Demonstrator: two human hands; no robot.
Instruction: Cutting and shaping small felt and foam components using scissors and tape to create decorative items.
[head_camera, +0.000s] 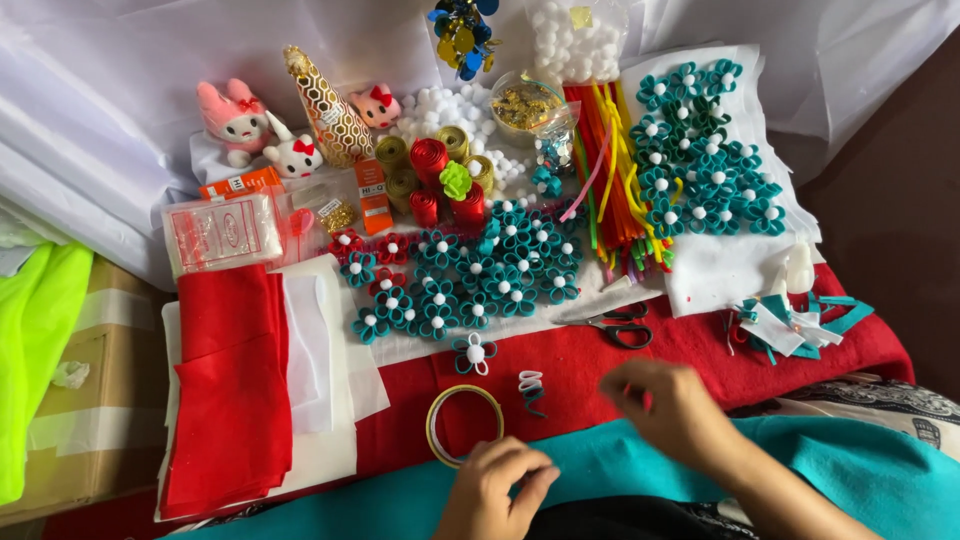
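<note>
Near the front edge of the red felt (600, 365), your left hand (495, 485) curls loosely with fingertips pinched, though you cannot tell whether it holds anything. Your right hand (672, 408) is clenched around something small and red, mostly hidden. Just beyond your left hand lies the tape ring (465, 424), flat, far-left of your right hand; the folded strip piece (531, 390) sits between both hands, slightly farther.

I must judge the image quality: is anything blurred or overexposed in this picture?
Head view: the right hand is motion-blurred; the teal felt flowers with white centres stay sharp; the white cloth backdrop looks bright, slightly washed out; shadows are soft.
</note>
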